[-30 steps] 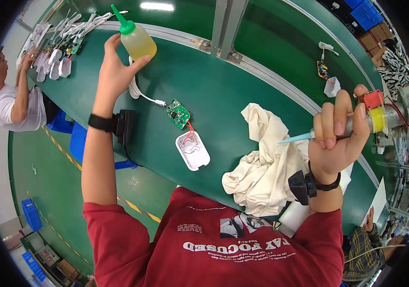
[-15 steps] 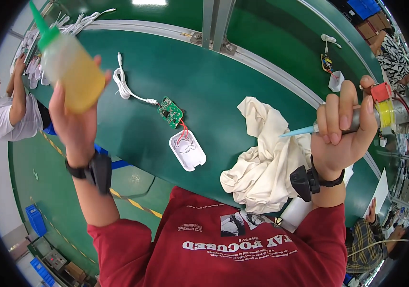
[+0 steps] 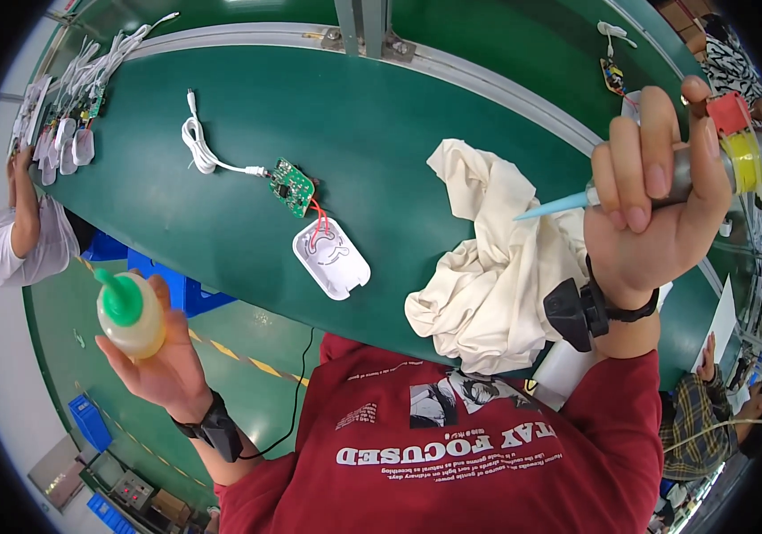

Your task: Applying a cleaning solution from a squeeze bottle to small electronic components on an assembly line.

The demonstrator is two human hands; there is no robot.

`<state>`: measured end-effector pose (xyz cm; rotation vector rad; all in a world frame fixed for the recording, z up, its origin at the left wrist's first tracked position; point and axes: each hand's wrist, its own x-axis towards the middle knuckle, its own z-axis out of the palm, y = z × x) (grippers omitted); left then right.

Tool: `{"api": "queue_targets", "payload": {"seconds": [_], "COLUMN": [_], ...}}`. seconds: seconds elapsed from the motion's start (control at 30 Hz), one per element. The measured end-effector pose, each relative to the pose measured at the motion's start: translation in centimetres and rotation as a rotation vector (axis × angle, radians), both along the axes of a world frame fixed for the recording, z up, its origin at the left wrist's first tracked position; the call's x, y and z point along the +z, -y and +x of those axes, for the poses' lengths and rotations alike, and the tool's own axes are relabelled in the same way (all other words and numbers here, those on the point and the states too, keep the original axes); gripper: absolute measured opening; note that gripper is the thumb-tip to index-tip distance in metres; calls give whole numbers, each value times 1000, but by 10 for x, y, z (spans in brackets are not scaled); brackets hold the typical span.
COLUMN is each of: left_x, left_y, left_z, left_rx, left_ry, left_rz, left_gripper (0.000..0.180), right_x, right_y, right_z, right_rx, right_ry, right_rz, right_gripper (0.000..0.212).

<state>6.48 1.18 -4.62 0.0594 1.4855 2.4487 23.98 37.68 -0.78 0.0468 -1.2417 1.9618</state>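
Observation:
My left hand [image 3: 166, 367] holds a small yellowish squeeze bottle [image 3: 131, 316] with a green nozzle cap, low at my left side, off the green conveyor belt [image 3: 381, 116]. My right hand [image 3: 657, 209] is raised at the right and grips a grey dispenser tube [image 3: 697, 173] with a pale blue tip pointing left and a red and yellow end. On the belt in front of me lie a white plastic shell [image 3: 331, 258] and a green circuit board [image 3: 293, 187], joined by red wires. A white cable [image 3: 203, 147] runs from the board.
A crumpled cream cloth [image 3: 497, 276] lies on the belt's near edge under my right hand. Another person [image 3: 16, 231] sits at the far left beside several white shells and boards [image 3: 60, 133]. More parts [image 3: 614, 71] lie at the back right. Blue crates [image 3: 167, 285] stand below.
My left hand has brought the squeeze bottle from over the belt's far left down to my left side, off the belt. My right hand stays raised with the dispenser tube.

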Motion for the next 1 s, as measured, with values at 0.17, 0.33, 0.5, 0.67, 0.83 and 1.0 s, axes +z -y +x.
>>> {"api": "queue_targets", "payload": {"seconds": [0.17, 0.33, 0.5, 0.67, 0.83, 1.0], "left_x": [2, 37, 68, 78, 81, 85], "left_y": [9, -25, -35, -66, -86, -89], "left_z": [3, 25, 35, 27, 36, 36], "left_rx": [-27, -28, -187, -454, -524, -581], "left_ry": [-320, -751, -1012, -1263, -1369, -1381], "left_rz": [-318, -716, -870, -932, -997, -996], "left_gripper": [72, 69, 66, 63, 56, 52], "right_x": [1, 3, 4, 2, 4, 4], "right_y": [2, 6, 6, 6, 8, 8], "right_z": [2, 1, -2, 1, -1, 0], "right_rx": [19, 13, 30, 27, 11, 23], "right_ry": [-1, 13, 7, 15, 24, 12], "right_rz": [14, 50, 39, 59, 57, 57], "right_gripper": [29, 28, 27, 26, 25, 25]}}
